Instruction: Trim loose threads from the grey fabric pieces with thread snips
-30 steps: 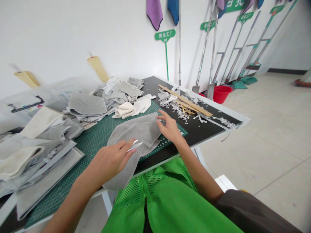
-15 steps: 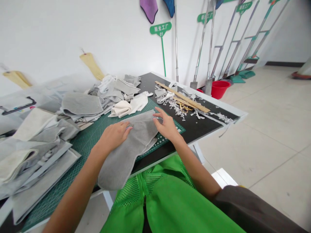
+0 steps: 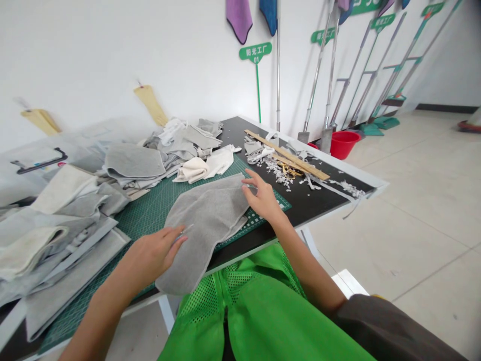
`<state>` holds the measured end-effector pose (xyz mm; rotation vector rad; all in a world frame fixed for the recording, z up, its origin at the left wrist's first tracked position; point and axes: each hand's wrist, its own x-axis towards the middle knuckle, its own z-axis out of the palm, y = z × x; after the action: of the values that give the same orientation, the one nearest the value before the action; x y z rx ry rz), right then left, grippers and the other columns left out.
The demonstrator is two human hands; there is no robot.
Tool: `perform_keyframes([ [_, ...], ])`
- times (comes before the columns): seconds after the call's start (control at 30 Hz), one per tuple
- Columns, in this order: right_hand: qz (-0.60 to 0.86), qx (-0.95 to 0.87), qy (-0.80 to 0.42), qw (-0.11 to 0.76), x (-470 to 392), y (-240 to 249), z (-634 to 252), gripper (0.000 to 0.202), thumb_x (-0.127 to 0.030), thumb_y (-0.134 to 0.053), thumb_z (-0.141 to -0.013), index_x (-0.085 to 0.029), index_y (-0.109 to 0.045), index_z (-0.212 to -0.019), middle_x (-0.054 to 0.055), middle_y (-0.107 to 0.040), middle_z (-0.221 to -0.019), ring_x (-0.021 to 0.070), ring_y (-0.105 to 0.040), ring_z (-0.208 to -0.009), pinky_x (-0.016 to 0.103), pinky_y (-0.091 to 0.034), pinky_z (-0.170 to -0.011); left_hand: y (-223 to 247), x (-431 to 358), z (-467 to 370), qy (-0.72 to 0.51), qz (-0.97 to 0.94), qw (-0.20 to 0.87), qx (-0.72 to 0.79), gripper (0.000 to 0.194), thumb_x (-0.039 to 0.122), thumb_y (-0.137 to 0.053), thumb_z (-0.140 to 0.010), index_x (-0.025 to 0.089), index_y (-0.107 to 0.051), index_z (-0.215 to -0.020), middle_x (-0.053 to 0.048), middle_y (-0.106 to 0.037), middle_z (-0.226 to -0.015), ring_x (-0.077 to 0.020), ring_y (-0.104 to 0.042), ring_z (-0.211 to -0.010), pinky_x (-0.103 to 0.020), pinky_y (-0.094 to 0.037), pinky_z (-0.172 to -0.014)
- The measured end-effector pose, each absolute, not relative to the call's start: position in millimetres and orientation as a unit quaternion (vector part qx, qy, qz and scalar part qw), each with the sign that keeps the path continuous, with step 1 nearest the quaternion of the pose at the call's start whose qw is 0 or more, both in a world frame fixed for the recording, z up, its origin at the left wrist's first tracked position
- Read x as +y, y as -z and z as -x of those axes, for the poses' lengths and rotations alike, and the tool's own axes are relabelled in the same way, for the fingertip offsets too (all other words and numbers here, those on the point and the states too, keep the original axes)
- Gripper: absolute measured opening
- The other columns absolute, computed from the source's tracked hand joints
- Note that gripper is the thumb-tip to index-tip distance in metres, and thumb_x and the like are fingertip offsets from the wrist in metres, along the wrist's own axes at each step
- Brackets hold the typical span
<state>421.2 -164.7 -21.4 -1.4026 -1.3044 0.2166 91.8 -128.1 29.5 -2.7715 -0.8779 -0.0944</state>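
A grey cut piece of cloth (image 3: 210, 210), apparently layered, lies across the green cutting mat (image 3: 146, 210), and its near end hangs over the table's front edge. My left hand (image 3: 154, 253) is over the cloth's left side, fingers closed on a thin, pale, pointed thing (image 3: 187, 229) too small to name. At the cloth's far right corner, my right hand (image 3: 262, 199) rests with thumb and fingers apart, touching the cloth.
Grey and white cloth pieces (image 3: 133, 163) are heaped at left and back. Right of the mat lie a wooden strip (image 3: 289, 155), yellow-handled scissors (image 3: 291, 172) and scraps (image 3: 278, 168). Mops, brooms and a red bucket (image 3: 343, 144) stand along the wall.
My left hand has drawn back toward me and to the left, away from the cloth's far edge. My right hand stays at the far right corner. The view has shifted slightly.
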Motion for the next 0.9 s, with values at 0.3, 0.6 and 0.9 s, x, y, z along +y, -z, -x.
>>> perform_keyframes([
  [0.3,0.591,-0.557,-0.098,0.575,-164,23,-422,0.054,-0.024,-0.056,-0.090,-0.016,-0.046,-0.143,0.011,-0.074,-0.118,0.0249,-0.069,-0.104,0.043,-0.051,-0.096,-36,-178,-113,0.081,0.965,0.157,-0.192,0.038,0.039,-0.046,-0.102,0.021,-0.054,-0.135,-0.005,-0.074,-0.099,-0.0184,-0.071,-0.071,-0.029,-0.052,-0.055],
  [0.6,0.597,-0.555,-0.092,0.572,-166,20,-422,0.052,-0.025,-0.056,-0.090,-0.018,-0.049,-0.141,0.009,-0.074,-0.117,0.0233,-0.069,-0.095,0.042,-0.052,-0.093,-40,-109,-170,0.032,0.938,0.183,-0.292,0.043,0.039,-0.033,-0.105,0.017,-0.063,-0.125,-0.012,-0.074,-0.104,-0.0243,-0.072,-0.087,-0.032,-0.053,-0.071],
  [0.9,0.597,-0.557,-0.092,0.571,-165,21,-421,0.053,-0.024,-0.055,-0.090,-0.018,-0.047,-0.142,0.008,-0.074,-0.118,0.0236,-0.069,-0.098,0.041,-0.052,-0.095,-34,-72,-194,0.026,0.934,0.167,-0.314,0.044,0.038,-0.033,-0.103,0.015,-0.066,-0.121,-0.013,-0.074,-0.106,-0.0260,-0.070,-0.099,-0.035,-0.052,-0.086],
])
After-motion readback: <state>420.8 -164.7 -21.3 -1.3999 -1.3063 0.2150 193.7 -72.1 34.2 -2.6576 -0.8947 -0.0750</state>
